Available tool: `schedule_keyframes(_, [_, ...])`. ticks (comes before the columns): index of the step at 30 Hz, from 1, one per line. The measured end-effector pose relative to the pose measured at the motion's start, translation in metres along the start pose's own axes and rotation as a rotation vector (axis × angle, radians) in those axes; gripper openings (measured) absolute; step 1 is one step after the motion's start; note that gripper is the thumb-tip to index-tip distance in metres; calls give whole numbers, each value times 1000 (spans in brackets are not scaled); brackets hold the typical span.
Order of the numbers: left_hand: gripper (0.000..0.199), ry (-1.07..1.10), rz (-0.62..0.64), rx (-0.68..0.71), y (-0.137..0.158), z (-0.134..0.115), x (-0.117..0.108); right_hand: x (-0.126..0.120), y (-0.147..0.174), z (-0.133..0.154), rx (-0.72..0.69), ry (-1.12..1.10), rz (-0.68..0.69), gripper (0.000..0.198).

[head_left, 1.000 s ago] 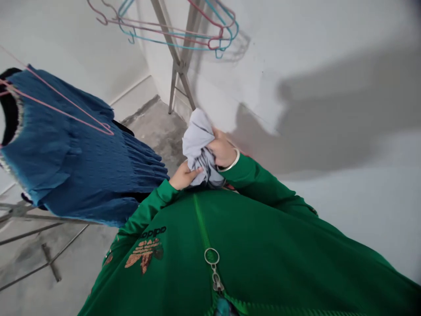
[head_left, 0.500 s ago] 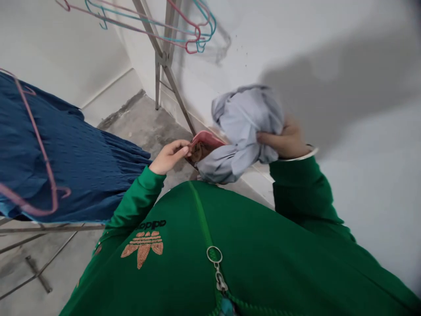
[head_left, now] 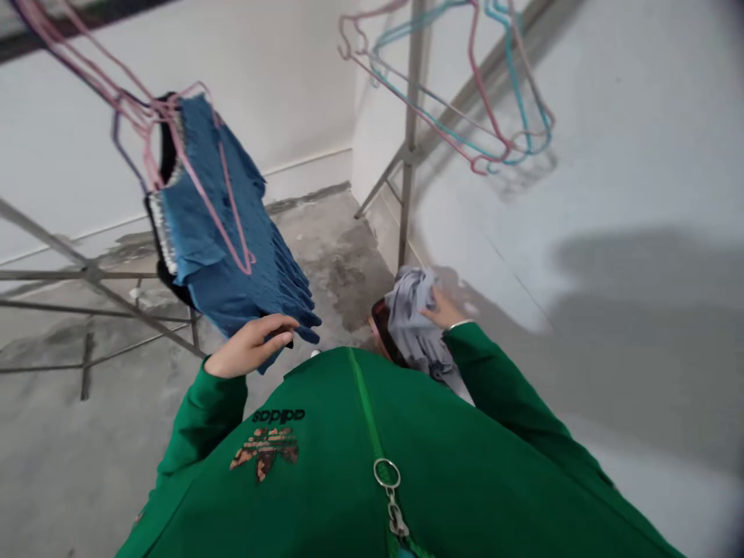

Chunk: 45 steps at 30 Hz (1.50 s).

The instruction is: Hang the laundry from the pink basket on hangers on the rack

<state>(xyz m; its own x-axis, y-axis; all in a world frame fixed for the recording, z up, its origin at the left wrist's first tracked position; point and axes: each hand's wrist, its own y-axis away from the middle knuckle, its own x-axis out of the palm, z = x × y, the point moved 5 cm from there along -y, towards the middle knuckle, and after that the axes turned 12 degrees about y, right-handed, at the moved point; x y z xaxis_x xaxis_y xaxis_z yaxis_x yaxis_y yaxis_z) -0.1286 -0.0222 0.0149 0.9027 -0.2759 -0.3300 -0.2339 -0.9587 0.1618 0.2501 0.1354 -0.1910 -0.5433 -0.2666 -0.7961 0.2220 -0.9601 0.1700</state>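
Note:
My right hand point(head_left: 445, 310) has its fingers closed on a crumpled light grey cloth garment point(head_left: 414, 318), which hangs down over a pinkish-red container point(head_left: 377, 335) with a dark inside. Most of that container is hidden by the cloth and my jacket. My left hand point(head_left: 256, 345) is just in front of the hem of a blue dress point(head_left: 232, 248), its fingers loosely bent and the thumb apart from them. Nothing shows in its grasp; whether it touches the dress I cannot tell. The dress hangs at the left among pink hangers point(head_left: 201, 186).
Pink and blue hangers point(head_left: 447, 139) hang at the upper right from a metal rack frame point(head_left: 411, 155) beside the white wall point(head_left: 628, 139). More metal bars point(head_left: 116, 291) cross at the left above the concrete floor point(head_left: 331, 263).
The grey garment has come down in my right hand, over the container. My left hand has left the container's rim and moved left to the dress. The view has turned left.

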Motion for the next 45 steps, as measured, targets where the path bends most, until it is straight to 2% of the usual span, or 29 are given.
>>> schedule_keyframes(2, [26,-78,-74,19,27,-13,-25,29,-12,28,-74,23,132,57])
schedule_keyframes(3, [22,-118,-167,40,39,-19,-37,41,-16,46,-120,24,192,54])
schedule_keyframes(6, [17,-257,-641,185,63,-39,-66,69,-19,108,-299,-1,360,44])
schedule_keyframes(8, [21,-314,-886,299,64,-50,-71,80,-14,157,-481,-75,468,45])
schedule_keyframes(10, [32,-324,-924,360,50,-55,-68,82,-4,209,-703,-186,534,56])
schedule_keyframes(13, [47,-247,-872,348,17,-48,-66,75,14,278,-951,-300,480,81])
schedule_keyframes(15, [55,-87,-892,332,-4,-36,-71,73,25,313,-1016,-305,411,93])
schedule_keyframes(17, [62,156,-920,337,-25,-23,-78,75,32,336,-1001,-255,352,94])
schedule_keyframes(20, [62,465,-879,396,-55,-15,-87,82,36,347,-923,-159,313,83])
schedule_keyframes(23, [57,508,-791,402,-71,-19,-92,86,35,339,-870,-149,341,74])
schedule_keyframes(24, [55,451,-796,374,-72,-20,-94,86,34,336,-854,-156,346,73])
schedule_keyframes(26, [43,224,-888,291,-67,-22,-97,84,30,329,-828,-172,328,65])
schedule_keyframes(28, [40,-123,-1033,247,-55,-28,-98,82,25,323,-800,-187,283,48])
schedule_keyframes(30, [47,-481,-1117,267,-43,-35,-91,80,20,319,-759,-202,241,33])
schedule_keyframes(32, [46,-772,-1118,333,-33,-41,-77,80,18,314,-724,-229,222,29])
schedule_keyframes(35, [39,-1063,-1071,435,-16,-45,-51,79,16,310,-710,-285,203,30])
schedule_keyframes(38, [34,-1192,-1019,479,2,-43,-31,79,16,308,-728,-318,207,31])
schedule_keyframes(42, [29,-1207,-964,510,17,-36,-14,82,18,309,-763,-383,244,34])
schedule_keyframes(45, [25,-1173,-941,589,24,-24,3,88,20,309,-823,-421,271,51])
